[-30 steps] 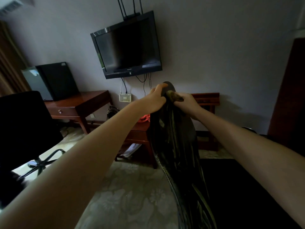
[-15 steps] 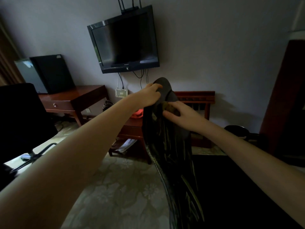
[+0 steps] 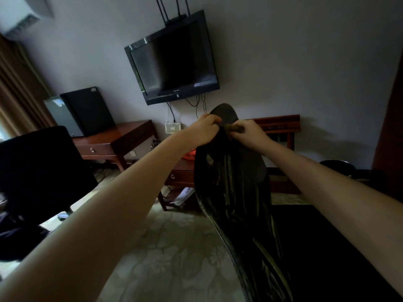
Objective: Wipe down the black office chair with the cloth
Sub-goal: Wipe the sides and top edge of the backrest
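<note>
The black office chair's backrest [image 3: 235, 182] stands edge-on in front of me, glossy with pale reflections, its rounded top near the wall. My left hand [image 3: 205, 129] grips the top left edge of the backrest. My right hand [image 3: 248, 134] holds a small brownish cloth [image 3: 235, 128] bunched in its fingers, pressed against the backrest's top right side. The chair's dark seat [image 3: 327, 247] spreads out at the lower right.
A second black chair [image 3: 41, 168] stands at the left. Wooden desks [image 3: 117, 142] line the wall, with a black box [image 3: 89, 110] on one. A TV [image 3: 172, 59] hangs above. A dark bin [image 3: 335, 165] sits at the right. Patterned carpet [image 3: 174, 247] covers the floor.
My right hand with the cloth slid down the backrest's side, then came back up to its top. My left hand kept its grip on the top edge.
</note>
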`<state>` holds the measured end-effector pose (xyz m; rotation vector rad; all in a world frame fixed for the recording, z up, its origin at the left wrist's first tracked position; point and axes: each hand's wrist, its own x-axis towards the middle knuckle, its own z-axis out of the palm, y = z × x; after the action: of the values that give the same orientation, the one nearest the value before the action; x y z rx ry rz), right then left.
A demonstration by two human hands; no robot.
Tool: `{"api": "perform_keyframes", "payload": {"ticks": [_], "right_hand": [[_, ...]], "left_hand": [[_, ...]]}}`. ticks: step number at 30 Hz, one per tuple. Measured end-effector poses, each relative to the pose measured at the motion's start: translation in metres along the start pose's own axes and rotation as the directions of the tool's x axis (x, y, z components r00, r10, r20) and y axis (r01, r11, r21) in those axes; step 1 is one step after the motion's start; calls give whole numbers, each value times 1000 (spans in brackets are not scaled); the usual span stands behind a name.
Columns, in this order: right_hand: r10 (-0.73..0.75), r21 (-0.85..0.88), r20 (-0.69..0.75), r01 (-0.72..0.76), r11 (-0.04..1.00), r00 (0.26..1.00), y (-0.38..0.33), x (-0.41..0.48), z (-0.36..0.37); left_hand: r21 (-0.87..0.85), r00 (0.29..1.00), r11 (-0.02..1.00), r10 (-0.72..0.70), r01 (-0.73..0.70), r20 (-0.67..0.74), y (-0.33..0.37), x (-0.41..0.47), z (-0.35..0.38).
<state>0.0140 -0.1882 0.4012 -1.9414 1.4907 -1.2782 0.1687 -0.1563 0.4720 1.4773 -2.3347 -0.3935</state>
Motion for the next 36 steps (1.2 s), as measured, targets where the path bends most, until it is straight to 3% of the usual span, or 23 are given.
{"api": "perform_keyframes", "payload": {"ticks": [13,18,22,26,31,36], "right_hand": [[-174,162,112,155,975,978,-9,-75,-4],[-243,60,92,238,969,966,-7,-95,2],[-158,125,38,152,980,987,-5,-82,9],[-97,70,-34,99,993,995,-5,-58,5],[36,273,-117,-3,962,992,-12,-30,13],[-29,257,-83,50,965,996,-28,-43,10]], "left_hand": [[1,998,999,44,-44,37,-3,4,1],[19,999,1000,19,-20,38,-1,6,2],[30,999,999,18,-19,44,-2,5,2],[9,999,1000,15,-15,33,-2,3,2],[-103,999,995,5,-1,32,-3,3,3],[-252,999,967,-39,46,32,-5,4,2]]}}
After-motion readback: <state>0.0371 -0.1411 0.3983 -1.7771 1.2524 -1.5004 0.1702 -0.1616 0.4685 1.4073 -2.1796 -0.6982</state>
